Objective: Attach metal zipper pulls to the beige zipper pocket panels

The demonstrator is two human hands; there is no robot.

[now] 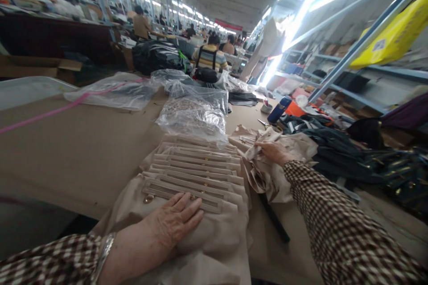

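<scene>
The garment pieces (198,181) are matt cloth (the bag (197,109), glossy plastic).

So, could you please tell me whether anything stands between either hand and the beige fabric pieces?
Nothing visible does: the left hand rests on the zippered beige stack, and the right hand touches the crumpled beige fabric beside it. The black strip lies clear of both hands.

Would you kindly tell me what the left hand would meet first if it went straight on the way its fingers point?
The left hand, lying on the stacked beige zippered pieces, would first cross more of that stack; beyond it, probably the crumpled beige cloth, though depth is unclear.
</scene>
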